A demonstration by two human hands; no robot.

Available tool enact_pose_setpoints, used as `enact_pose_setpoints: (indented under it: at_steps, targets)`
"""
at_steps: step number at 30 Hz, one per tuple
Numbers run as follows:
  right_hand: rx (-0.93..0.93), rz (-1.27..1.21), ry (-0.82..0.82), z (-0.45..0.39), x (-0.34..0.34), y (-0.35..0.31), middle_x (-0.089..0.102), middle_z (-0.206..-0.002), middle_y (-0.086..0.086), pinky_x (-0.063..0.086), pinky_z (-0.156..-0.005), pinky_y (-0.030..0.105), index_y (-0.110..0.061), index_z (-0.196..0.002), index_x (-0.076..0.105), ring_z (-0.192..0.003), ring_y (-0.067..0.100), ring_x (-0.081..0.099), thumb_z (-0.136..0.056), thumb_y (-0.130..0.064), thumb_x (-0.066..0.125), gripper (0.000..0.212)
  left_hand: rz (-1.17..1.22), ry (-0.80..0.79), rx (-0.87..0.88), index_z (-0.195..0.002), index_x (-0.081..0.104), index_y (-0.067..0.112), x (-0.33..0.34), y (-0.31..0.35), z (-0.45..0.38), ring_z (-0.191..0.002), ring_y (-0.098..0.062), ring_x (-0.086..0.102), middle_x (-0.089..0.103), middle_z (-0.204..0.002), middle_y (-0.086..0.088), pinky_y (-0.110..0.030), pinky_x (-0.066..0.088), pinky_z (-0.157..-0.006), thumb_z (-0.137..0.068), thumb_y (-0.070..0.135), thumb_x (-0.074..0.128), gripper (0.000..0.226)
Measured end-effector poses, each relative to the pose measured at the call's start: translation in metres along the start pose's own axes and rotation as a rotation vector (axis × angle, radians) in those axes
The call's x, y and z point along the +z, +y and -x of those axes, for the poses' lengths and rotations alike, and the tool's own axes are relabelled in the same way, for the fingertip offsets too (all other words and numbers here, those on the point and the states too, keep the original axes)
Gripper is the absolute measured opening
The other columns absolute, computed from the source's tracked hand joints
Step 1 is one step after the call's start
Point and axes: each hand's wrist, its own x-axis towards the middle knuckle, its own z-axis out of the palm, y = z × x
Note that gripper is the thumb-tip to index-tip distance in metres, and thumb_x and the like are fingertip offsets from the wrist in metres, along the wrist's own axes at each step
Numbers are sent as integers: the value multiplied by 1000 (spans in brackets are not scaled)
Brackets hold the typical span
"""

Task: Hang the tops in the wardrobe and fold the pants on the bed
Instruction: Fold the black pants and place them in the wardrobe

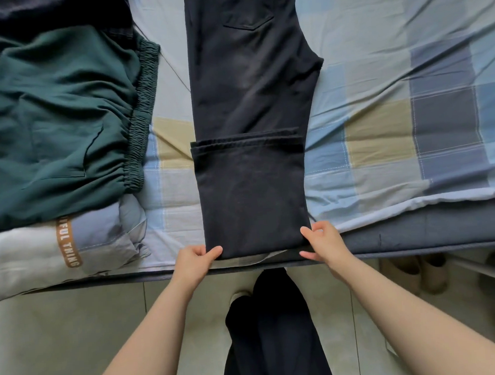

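The black pants (249, 100) lie lengthwise on the bed (381, 121), running straight away from the person, with the hems folded back over the legs. Green pants (53, 118) lie to the left, well apart. The left hand (194, 261) and right hand (322, 242) pinch the near fold's corners at the bed edge.

black pants (249, 100): flat on bed (381, 121), legs stacked, cuffs folded up over thighs
green pants (54, 123): crumpled, bed's left side
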Motion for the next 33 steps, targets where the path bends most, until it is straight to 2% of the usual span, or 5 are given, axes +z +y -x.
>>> enact_pose_setpoints:
  at_steps: [7,12,20,24,33]
  targets:
    - [149,145,-41,16,-29,12,57,-90,6,57,-73,39,-12,-76,58,-89,19,54,-83,-34,71,26,70,-156,-154,-44,48,23,-2,-18,28,-63,-16,58,51,-54,2,-24,47,-71,-81,23,78,48]
    - [14,376,45,32,-43,10,59,-101,7,41,-76,26,-2,-104,63,-84,19,53,-82,-22,73,31,109,-195,-172,-82,73,2,-13,0,59,-79,-9,73,75,-79,-1,-31,54,-85,-86,33,72,32]
    - [424,462,-201,88,-90,-37,53,-63,2,45,-60,24,-12,-84,62,-52,17,49,-79,-18,70,11,-41,-479,-342,-74,76,15,-38,40,116,-89,-17,73,75,-80,-2,-27,48,-79,-74,44,80,30]
    - [162,408,-260,102,-104,-77,43,-58,7,39,-54,24,-14,-70,49,-48,12,43,-84,-4,67,25,-36,-626,-285,-80,65,16,-56,87,122,-83,-12,71,69,-85,-6,-24,48,-76,-82,35,75,23]
    - [-539,319,-255,87,-105,-299,63,-78,3,49,-66,19,-16,-106,65,-68,9,58,-85,-10,68,22,201,-421,164,-80,64,13,-123,312,22,-68,-17,48,48,-68,-6,-26,48,-75,-84,23,68,12]
